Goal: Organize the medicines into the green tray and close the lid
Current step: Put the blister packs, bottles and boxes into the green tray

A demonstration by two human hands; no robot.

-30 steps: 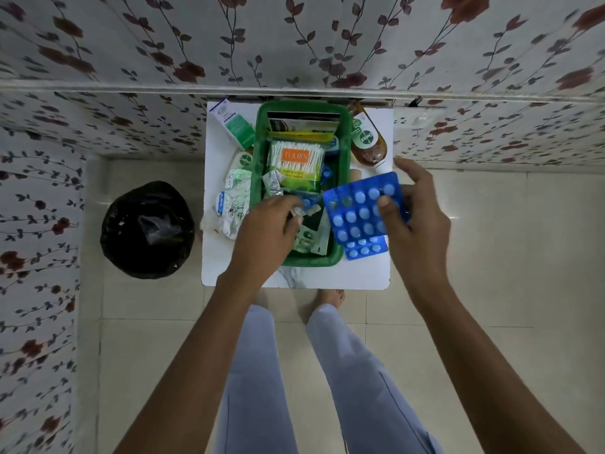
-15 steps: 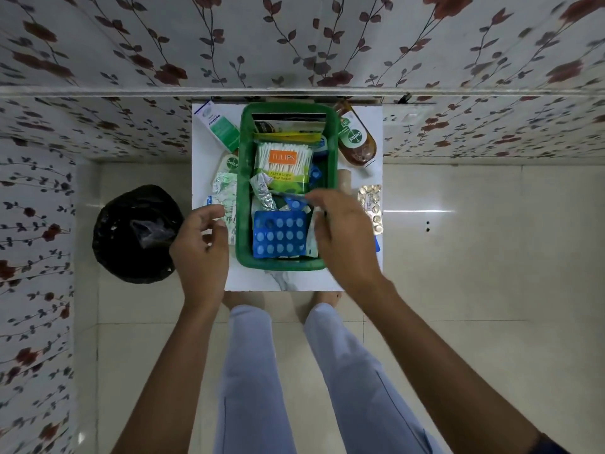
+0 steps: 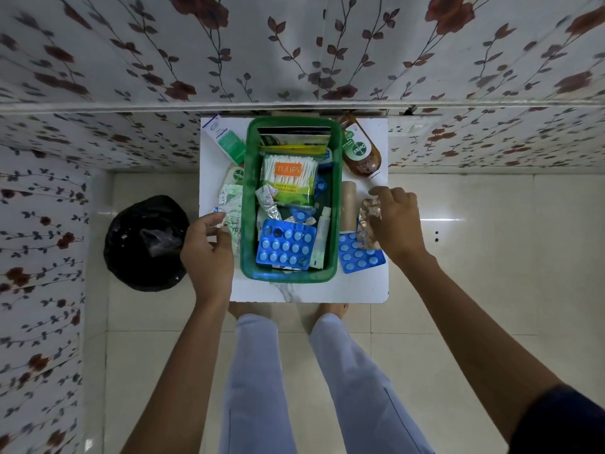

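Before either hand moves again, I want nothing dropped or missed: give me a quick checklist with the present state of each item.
1. Right hand has the gold blister strip pinched: ok.
2. Left hand has a firm hold on the silver strips: cannot tell; fingers only at their edge.
3. Room in the green tray above the large blue blister pack: ok.
4. All medicines inside the tray: not ok; the small blue blister pack, brown Dettol bottle and green-white box lie outside.
5. Lid in reach: cannot tell; none visible.

Dim, even indoor light, a glare streak on the floor tiles [image 3: 442, 220], strong wide-angle bending and blurred edges.
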